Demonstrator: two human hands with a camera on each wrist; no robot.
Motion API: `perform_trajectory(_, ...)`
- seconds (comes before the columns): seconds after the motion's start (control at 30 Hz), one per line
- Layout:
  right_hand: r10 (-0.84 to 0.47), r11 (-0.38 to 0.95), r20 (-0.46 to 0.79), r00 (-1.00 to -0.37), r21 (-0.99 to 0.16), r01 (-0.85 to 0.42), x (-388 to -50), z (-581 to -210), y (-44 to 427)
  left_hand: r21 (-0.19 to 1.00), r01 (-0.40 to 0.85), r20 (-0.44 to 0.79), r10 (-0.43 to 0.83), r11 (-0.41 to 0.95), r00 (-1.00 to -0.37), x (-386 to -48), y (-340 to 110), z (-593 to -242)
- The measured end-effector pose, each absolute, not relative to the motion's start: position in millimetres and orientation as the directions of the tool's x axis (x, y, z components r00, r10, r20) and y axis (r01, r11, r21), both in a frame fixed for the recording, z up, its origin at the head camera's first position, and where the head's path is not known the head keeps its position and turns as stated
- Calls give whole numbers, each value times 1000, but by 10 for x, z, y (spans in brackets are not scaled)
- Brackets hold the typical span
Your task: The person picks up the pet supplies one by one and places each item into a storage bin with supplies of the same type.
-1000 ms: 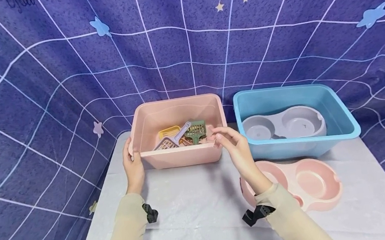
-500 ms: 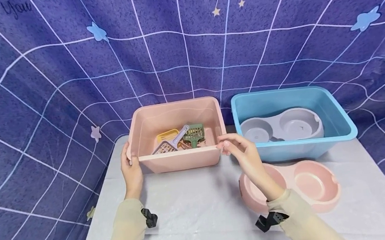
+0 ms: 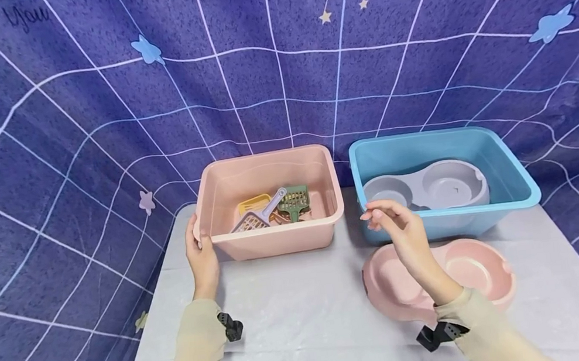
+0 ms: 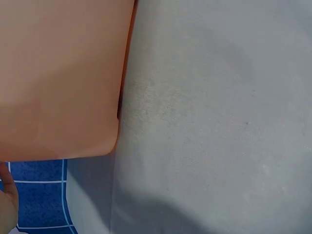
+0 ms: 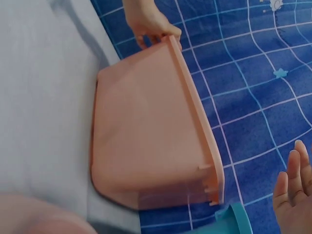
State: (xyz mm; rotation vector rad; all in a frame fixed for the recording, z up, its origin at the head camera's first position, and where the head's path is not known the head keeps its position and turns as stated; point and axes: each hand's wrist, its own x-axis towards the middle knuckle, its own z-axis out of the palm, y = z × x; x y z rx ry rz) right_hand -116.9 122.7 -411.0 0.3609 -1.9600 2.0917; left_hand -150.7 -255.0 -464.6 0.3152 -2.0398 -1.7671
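My left hand (image 3: 204, 267) grips the left rim of a pink plastic bin (image 3: 275, 242); the right wrist view shows its fingers curled round that rim. Inside the bin lie slotted litter scoops: a lilac scoop (image 3: 273, 203), a green scoop (image 3: 294, 200) and a yellow scoop (image 3: 253, 203). Something brownish beneath them is mostly hidden. My right hand (image 3: 405, 236) holds nothing, its fingers loosely bent. It hovers over the left part of a pink double pet bowl (image 3: 475, 271), in front of the left corner of a blue bin (image 3: 447, 220).
A grey double pet bowl (image 3: 446, 187) sits inside the blue bin. Both bins stand side by side at the back of the white-covered table (image 3: 294, 321), with a narrow gap between them. A purple curtain (image 3: 257, 78) with a grid pattern hangs behind and at the sides.
My right hand has moved away from the pink bin's front right corner, rightward to the blue bin's corner. The left hand keeps its grip on the rim.
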Motion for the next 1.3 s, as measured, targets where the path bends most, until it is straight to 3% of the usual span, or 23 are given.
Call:
perform_trajectory(0.43, -64, -4, 374, -925, -927, -375, -1149, -4167, 1505, 982, 107, 164, -430, 152, -888, -1509, -2538, -4653)
perform_trajectory(1.3, 20, -7, 390, -921, -921, -390, -1028, -4205, 1874, 985, 125, 165, -435, 119, -885, -1546, -2556, -4696)
